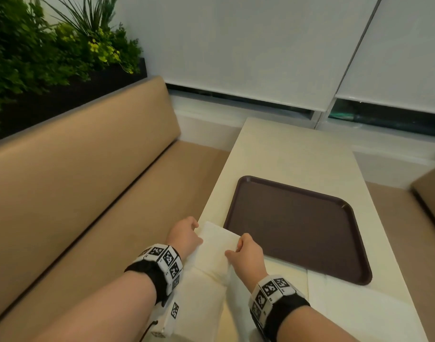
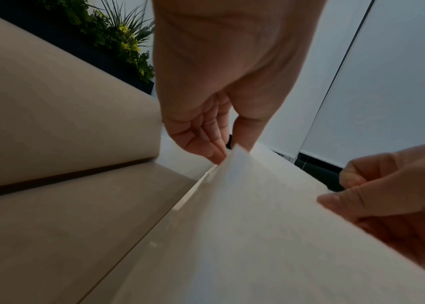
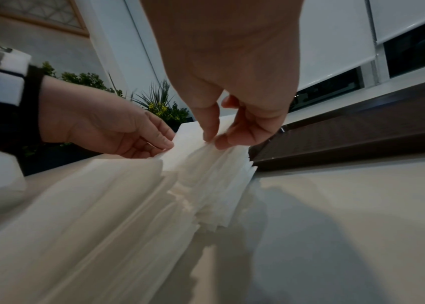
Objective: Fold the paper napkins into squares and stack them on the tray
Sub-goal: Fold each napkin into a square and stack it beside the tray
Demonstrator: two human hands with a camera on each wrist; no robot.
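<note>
**Two hands lift the top napkin at the table's near corner**

No brand name or readable writing shows anywhere; the only markings are black-and-white square code tags on the two white wristbands (image 1: 162, 261), one band on each wrist, with several tags on each.

The thin white paper napkin (image 1: 217, 245) is raised off a stack of white paper napkins (image 3: 118, 216) that lies on the cream rectangular table (image 1: 293, 154), at its near left corner. The layers in the stack are too many and too blurred to count. The left hand (image 1: 184, 236) holds the napkin's far left corner, its grip a pinch of thumb against fingertips (image 2: 214, 152). The right hand (image 1: 246, 255) holds the napkin's right edge, its grip likewise a pinch between thumb and forefinger (image 3: 211, 123). The sheet sags between the two hands.

One dark brown rectangular plastic tray (image 1: 295, 225) with rounded corners lies on the table just beyond and right of the hands, nothing on it. More flat white paper (image 1: 340, 294) lies on the table between the tray's near edge and the right forearm.

Two tan upholstered benches flank the table: one long bench (image 1: 83, 174) on the left, a second (image 1: 431, 193) only partly seen at right. A dark planter of green plants (image 1: 51, 45) stands behind the left bench, and two white roller blinds (image 1: 236, 40) hang beyond the table
</note>
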